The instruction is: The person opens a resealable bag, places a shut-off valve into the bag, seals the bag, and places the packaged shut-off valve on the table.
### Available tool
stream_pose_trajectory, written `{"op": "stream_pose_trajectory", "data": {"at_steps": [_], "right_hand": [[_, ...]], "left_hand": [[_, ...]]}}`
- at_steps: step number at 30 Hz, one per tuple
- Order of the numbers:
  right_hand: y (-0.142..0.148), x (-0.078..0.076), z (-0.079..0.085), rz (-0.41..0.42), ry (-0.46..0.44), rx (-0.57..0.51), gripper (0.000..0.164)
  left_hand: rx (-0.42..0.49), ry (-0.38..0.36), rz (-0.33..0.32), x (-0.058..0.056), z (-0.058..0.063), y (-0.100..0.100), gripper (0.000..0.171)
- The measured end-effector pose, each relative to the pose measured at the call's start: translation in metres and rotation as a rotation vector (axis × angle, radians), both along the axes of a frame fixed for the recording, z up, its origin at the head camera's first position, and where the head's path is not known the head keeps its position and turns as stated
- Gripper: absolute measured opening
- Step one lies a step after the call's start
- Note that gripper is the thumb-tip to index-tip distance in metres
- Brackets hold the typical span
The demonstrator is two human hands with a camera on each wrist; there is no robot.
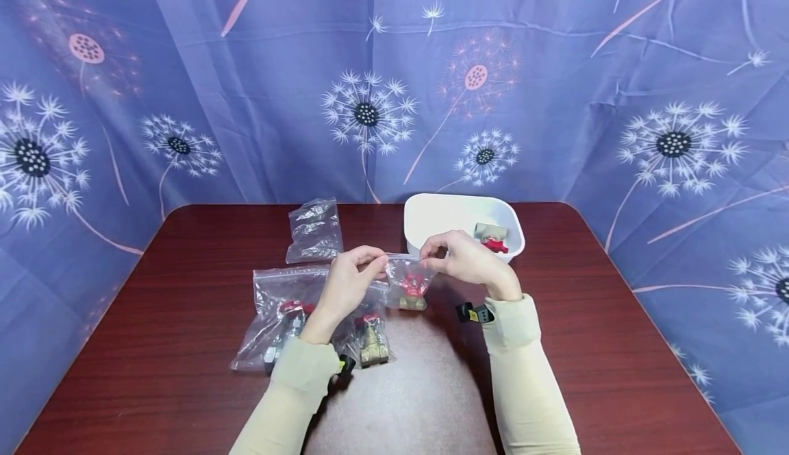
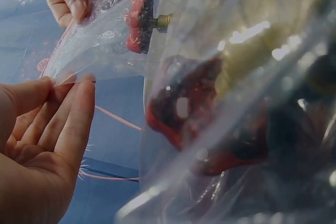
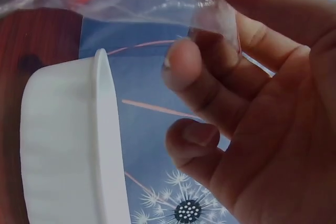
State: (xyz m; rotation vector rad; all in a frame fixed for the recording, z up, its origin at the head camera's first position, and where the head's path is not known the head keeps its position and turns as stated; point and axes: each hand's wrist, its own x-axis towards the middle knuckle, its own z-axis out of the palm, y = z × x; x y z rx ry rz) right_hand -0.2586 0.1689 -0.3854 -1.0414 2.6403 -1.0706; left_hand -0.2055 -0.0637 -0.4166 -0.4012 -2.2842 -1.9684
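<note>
A clear zip bag (image 1: 397,278) with a red-handled brass valve (image 1: 411,300) inside stands in front of the white tub. By the left end of its top edge, my left hand (image 1: 350,280) pinches it between thumb and fingers. My right hand (image 1: 462,257) pinches the opposite top corner. In the left wrist view the valve's red handwheel (image 2: 139,22) shows through the plastic. Beneath my left forearm lie two more bagged valves, a silver one (image 1: 286,335) and a brass one (image 1: 372,345), both with red handwheels.
The white tub (image 1: 425,218) at the back holds a grey-beige valve (image 1: 490,231) with a red handle. Left of it, flat clear bags (image 1: 314,230) lie on the dark red table (image 1: 616,345). A patterned blue curtain (image 1: 555,85) hangs behind the table.
</note>
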Motion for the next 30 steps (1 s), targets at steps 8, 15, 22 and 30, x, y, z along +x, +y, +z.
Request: {"op": "stream_pose_trajectory", "data": {"at_steps": [8, 15, 22, 30], "right_hand": [[0.000, -0.002, -0.002, -0.007, 0.042, 0.013, 0.013], [0.005, -0.003, -0.003, -0.033, -0.023, 0.019, 0.006], [0.011, -0.002, -0.003, -0.028, -0.091, 0.009, 0.006], [0.012, -0.002, -0.003, -0.023, -0.002, 0.021, 0.012]], "left_hand": [[0.036, -0.005, 0.002, -0.013, -0.021, -0.003, 0.011], [0.038, 0.005, -0.005, -0.015, -0.023, -0.004, 0.010], [0.048, -0.005, -0.006, -0.016, -0.023, -0.004, 0.011], [0.030, -0.011, 0.002, -0.015, -0.021, -0.004, 0.010]]}}
